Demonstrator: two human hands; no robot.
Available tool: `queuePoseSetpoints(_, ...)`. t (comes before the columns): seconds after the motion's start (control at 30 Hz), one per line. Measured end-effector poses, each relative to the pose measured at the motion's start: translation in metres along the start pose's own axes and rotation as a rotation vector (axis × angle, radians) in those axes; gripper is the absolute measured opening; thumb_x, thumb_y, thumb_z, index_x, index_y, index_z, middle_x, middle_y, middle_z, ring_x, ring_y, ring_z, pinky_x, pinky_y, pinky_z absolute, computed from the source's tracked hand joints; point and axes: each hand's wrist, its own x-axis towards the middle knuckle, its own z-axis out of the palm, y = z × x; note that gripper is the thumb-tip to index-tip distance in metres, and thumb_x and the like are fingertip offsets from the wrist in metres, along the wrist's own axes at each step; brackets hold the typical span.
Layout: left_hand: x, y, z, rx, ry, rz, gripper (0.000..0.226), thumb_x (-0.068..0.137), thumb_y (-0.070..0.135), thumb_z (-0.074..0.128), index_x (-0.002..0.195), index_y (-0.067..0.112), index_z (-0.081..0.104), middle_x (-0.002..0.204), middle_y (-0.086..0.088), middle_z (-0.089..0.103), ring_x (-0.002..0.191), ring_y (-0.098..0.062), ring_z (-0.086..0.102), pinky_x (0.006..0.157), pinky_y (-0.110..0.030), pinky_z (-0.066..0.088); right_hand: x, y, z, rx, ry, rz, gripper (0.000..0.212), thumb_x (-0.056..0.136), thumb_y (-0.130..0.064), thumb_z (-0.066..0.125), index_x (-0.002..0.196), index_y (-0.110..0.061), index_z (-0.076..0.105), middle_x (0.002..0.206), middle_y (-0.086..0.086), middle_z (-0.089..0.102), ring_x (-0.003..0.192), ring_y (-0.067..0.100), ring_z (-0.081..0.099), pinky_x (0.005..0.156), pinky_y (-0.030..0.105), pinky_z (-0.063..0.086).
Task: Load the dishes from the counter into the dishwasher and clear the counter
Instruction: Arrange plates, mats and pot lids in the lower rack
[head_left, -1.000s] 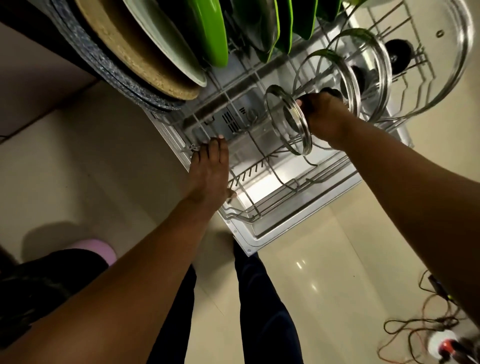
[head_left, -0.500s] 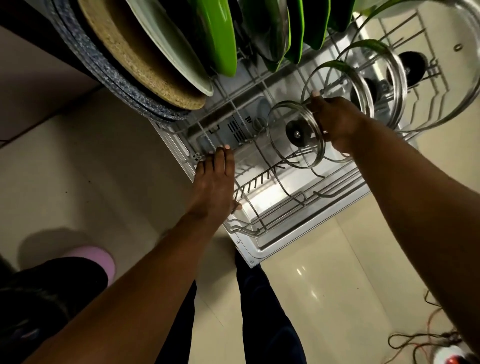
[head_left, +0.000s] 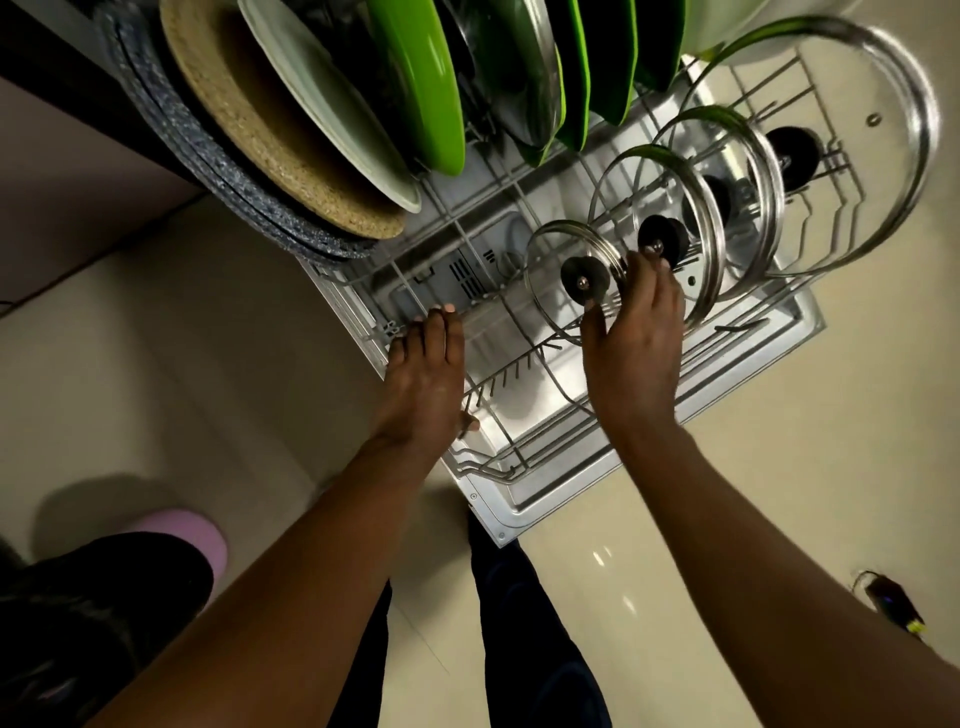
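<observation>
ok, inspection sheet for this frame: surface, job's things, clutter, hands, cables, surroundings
Surface: pulled-out wire dishwasher rack over the open door; its near part holds no dishes.
Job's things: four glass lids on edge in a row, from the smallest glass lid to the largest glass lid; green plates, a pale plate, a cork mat and a speckled grey piece stand behind.
Clutter: nothing seen.
Hands: left hand rests flat on the rack edge; right hand has its fingers at the smallest lid's rim.
Cables: a dark cable on the floor, lower right.
Surroundings: glossy tile floor, a pink slipper.
</observation>
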Motion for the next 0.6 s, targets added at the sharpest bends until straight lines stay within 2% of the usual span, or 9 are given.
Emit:
queuePoseSetpoints(0.07, 0.0, -0.002, -0.006, -0.097, -0.048, -0.002, 0.134, 0.064, 0.059, 0.079, 0.151, 0.0, -0.003, 0.158, -0.022, 0.009, 0.146, -0.038, 0.013, 0.119, -0.043, 0.016, -0.02, -0.001, -0.002, -0.112, 0.004, -0.03, 0.061, 0.09, -0.017, 0.061, 0.142, 0.003, 0.037, 0.149, 0.021, 0.036, 0.14, 0.035, 0.029, 0.118, 0.042, 0.023)
queuePoseSetpoints(0.13, 0.0, -0.004, -0.017, -0.246, -0.09, -0.007, 0.12, 0.076, 0.046, 0.076, 0.151, 0.001, -0.007, 0.16, -0.02, -0.001, 0.148, -0.036, -0.004, 0.12, -0.042, 0.005, -0.039, 0.001, -0.006, -0.165, -0.033, -0.071, 0.065, 0.088, -0.016, 0.062, 0.144, 0.004, 0.035, 0.15, 0.022, 0.034, 0.14, 0.037, 0.028, 0.119, 0.042, 0.02)
queuePoseSetpoints(0.17, -0.002, -0.006, -0.024, -0.284, -0.085, -0.005, 0.112, 0.082, 0.04, 0.073, 0.152, 0.002, -0.006, 0.16, -0.019, -0.002, 0.148, -0.034, -0.006, 0.12, -0.041, 0.003, -0.048, 0.003, -0.007, -0.18, -0.062, -0.078, 0.067, 0.087, -0.014, 0.063, 0.145, 0.004, 0.033, 0.15, 0.023, 0.033, 0.14, 0.038, 0.027, 0.119, 0.043, 0.019)
queuePoseSetpoints(0.27, -0.02, -0.015, -0.045, -0.339, 0.069, 0.033, 0.08, 0.09, 0.023, 0.063, 0.151, 0.006, 0.016, 0.156, -0.016, 0.024, 0.147, -0.03, 0.017, 0.12, -0.038, 0.019, -0.074, 0.005, -0.016, -0.209, -0.148, -0.066, 0.067, 0.084, -0.007, 0.066, 0.142, 0.007, 0.036, 0.148, 0.026, 0.035, 0.138, 0.041, 0.03, 0.116, 0.05, 0.026)
queuePoseSetpoints(0.33, -0.047, -0.028, -0.06, -0.353, 0.168, 0.052, 0.064, 0.086, 0.015, 0.066, 0.142, 0.01, 0.036, 0.14, -0.013, 0.048, 0.132, -0.026, 0.042, 0.11, -0.034, 0.036, -0.092, 0.001, -0.028, -0.214, -0.198, -0.09, 0.061, 0.084, -0.006, 0.065, 0.139, 0.008, 0.041, 0.145, 0.028, 0.039, 0.135, 0.043, 0.034, 0.112, 0.053, 0.031)
queuePoseSetpoints(0.4, -0.08, -0.046, -0.072, -0.368, 0.241, 0.018, 0.058, 0.076, 0.009, 0.074, 0.129, 0.013, 0.051, 0.121, -0.008, 0.061, 0.113, -0.024, 0.057, 0.097, -0.034, 0.047, -0.106, -0.011, -0.045, -0.215, -0.225, -0.166, 0.057, 0.085, -0.004, 0.065, 0.136, 0.009, 0.045, 0.14, 0.029, 0.044, 0.13, 0.044, 0.04, 0.108, 0.054, 0.036)
queuePoseSetpoints(0.47, -0.114, -0.064, -0.084, -0.403, 0.242, -0.047, 0.056, 0.079, 0.011, 0.072, 0.132, 0.013, 0.052, 0.121, -0.009, 0.061, 0.113, -0.026, 0.057, 0.097, -0.037, 0.046, -0.117, -0.03, -0.065, -0.198, -0.241, -0.232, 0.055, 0.083, -0.002, 0.066, 0.133, 0.008, 0.048, 0.134, 0.027, 0.05, 0.123, 0.042, 0.046, 0.102, 0.051, 0.042)
queuePoseSetpoints(0.53, -0.153, -0.084, -0.104, -0.447, 0.221, -0.111, 0.055, 0.088, 0.018, 0.064, 0.139, 0.014, 0.045, 0.133, -0.009, 0.054, 0.122, -0.028, 0.049, 0.103, -0.038, 0.04, -0.123, -0.059, -0.089, -0.167, -0.232, -0.31, 0.055, 0.078, 0.001, 0.068, 0.13, 0.005, 0.052, 0.128, 0.022, 0.054, 0.114, 0.037, 0.051, 0.094, 0.046, 0.047)
queuePoseSetpoints(0.6, -0.189, -0.102, -0.122, -0.42, 0.224, -0.172, 0.048, 0.093, 0.02, 0.056, 0.14, 0.017, 0.044, 0.138, -0.005, 0.047, 0.123, -0.028, 0.046, 0.1, -0.038, 0.041, -0.124, -0.09, -0.108, -0.181, -0.22, -0.399, 0.052, 0.074, 0.002, 0.067, 0.124, 0.0, 0.056, 0.122, 0.017, 0.057, 0.107, 0.033, 0.054, 0.087, 0.043, 0.046)
